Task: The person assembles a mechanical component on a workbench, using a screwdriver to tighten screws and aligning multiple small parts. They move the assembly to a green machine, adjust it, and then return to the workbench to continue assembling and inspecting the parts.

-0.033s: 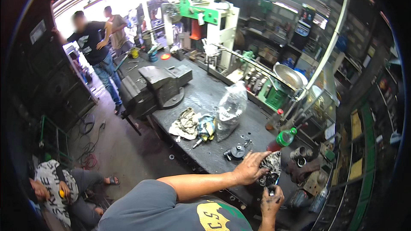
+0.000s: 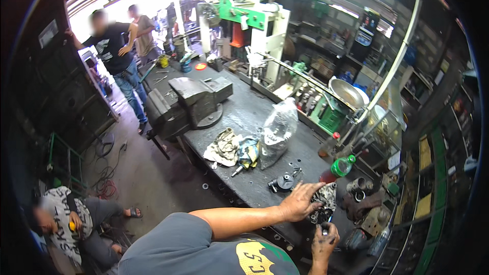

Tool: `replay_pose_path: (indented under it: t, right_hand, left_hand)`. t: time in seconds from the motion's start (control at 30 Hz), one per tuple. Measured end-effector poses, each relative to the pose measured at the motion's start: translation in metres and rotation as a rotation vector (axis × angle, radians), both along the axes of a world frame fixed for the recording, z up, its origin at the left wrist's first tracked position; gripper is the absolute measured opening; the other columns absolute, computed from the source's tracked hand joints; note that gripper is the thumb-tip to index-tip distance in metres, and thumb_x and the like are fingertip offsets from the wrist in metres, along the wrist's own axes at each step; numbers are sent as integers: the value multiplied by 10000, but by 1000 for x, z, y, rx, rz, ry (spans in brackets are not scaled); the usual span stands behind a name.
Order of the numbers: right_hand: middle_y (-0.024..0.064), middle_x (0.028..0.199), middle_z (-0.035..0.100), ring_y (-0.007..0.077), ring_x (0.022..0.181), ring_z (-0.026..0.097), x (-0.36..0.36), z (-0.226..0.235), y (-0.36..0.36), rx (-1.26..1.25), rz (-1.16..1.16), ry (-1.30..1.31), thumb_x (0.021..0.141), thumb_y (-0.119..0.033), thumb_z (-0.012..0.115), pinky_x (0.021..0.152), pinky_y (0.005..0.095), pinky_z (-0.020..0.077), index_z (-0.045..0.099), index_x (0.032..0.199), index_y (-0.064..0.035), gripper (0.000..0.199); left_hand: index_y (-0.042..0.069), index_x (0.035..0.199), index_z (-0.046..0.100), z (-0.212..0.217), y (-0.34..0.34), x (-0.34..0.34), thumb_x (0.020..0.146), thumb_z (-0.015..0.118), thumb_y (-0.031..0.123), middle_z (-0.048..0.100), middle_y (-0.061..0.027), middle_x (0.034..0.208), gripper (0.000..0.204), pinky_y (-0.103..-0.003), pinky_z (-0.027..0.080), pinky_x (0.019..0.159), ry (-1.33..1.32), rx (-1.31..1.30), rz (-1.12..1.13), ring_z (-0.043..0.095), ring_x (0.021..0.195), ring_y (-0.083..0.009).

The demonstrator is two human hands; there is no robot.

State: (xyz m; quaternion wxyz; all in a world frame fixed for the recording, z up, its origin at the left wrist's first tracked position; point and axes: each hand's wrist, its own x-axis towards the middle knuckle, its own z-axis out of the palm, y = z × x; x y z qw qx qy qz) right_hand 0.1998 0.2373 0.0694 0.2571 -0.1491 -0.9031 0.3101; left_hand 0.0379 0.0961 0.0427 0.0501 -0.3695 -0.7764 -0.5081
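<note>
A greasy metal housing with many openings point(image 2: 327, 197) lies on the dark workbench point(image 2: 244, 109) near its right end. My left hand point(image 2: 300, 203) has its fingers stretched along the housing's near-left side and the thumb bent in, gripping its edge. Just nearer to me, my right hand point(image 2: 325, 242), with blackened fingers, is closed round a slim metal tool with a shiny end point(image 2: 325, 232); its kind is hard to make out. Left of the housing sits a small dark round mechanical part point(image 2: 281, 183). Behind the housing stands a green-capped bottle of red liquid point(image 2: 338, 168).
A big bench vise point(image 2: 196, 99) is mounted at the left, with crumpled rags point(image 2: 224, 147) and a clear plastic bag point(image 2: 279, 135) nearer. Metal parts point(image 2: 359, 186) crowd the right. A green-and-white press point(image 2: 260, 25) stands behind. Two people stand by the doorway; another sits lower left.
The whole view has shifted slightly, so the bench appears a little further right. Both my hands keep nearly the same places at the housing. The seated person's head has moved a little.
</note>
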Motion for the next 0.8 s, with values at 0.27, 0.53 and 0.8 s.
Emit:
replay_pose_path:
  t: [0.27,0.53,0.8]
  right_hand:
    - [231,918,755,380,857,743,-8,13,-10,1,-98,-138,940,-146,797,803,436,601,739,1131,6,251]
    - [192,931,775,273,752,714,-6,-9,3,112,-87,-107,965,-152,818,707,392,585,740,1080,41,238]
    - [204,946,779,284,780,732,-5,-4,4,52,-79,-187,960,-172,822,738,393,595,746,1113,37,270]
  left_hand:
    - [134,1655,360,0,-4,-9,1068,655,413,555,-189,1500,714,-691,268,1269,-54,-1,-59,505,1456,-404]
    - [135,1656,352,0,-6,-13,1050,683,412,555,-222,1500,744,-629,319,1230,-50,35,-87,518,1406,-440]
    - [115,1648,380,-3,-3,-12,1051,683,390,570,-216,1450,724,-616,348,1201,3,59,-52,542,1349,-430]
